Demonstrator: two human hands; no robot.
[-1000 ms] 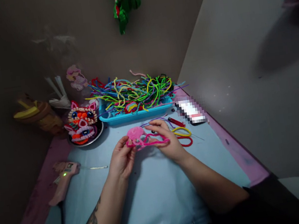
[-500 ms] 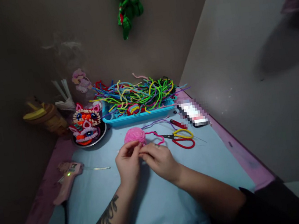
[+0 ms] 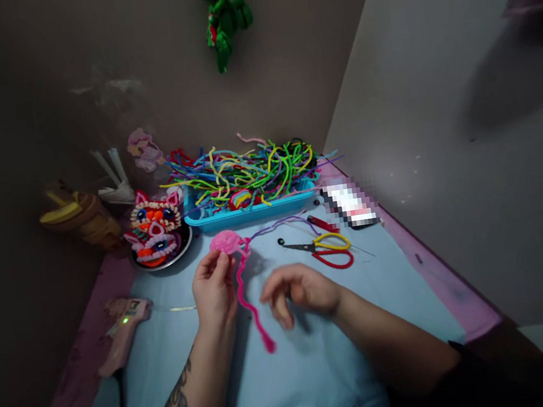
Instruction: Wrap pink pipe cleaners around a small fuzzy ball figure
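Note:
My left hand [image 3: 214, 291] pinches a pink fuzzy coil [image 3: 226, 242] made of pipe cleaner, held just above the light blue table cover [image 3: 295, 368]. A darker pink pipe cleaner tail [image 3: 249, 301] hangs from the coil down toward me. My right hand [image 3: 300, 291] hovers to the right of that tail with fingers loosely curled downward and nothing in them. A purple pipe cleaner [image 3: 279, 224] lies on the cover behind the coil.
A blue tray [image 3: 247, 212] heaped with coloured pipe cleaners stands at the back. Scissors [image 3: 321, 248] with yellow and red handles lie right of the coil. A pipe-cleaner lion head on a plate [image 3: 157, 233] is at back left. A pink glue gun [image 3: 121, 324] lies at left.
My right hand let go of the pink pipe cleaner and moved back to the right. The tail now hangs straight down from the coil, which my left hand has lifted and shifted left.

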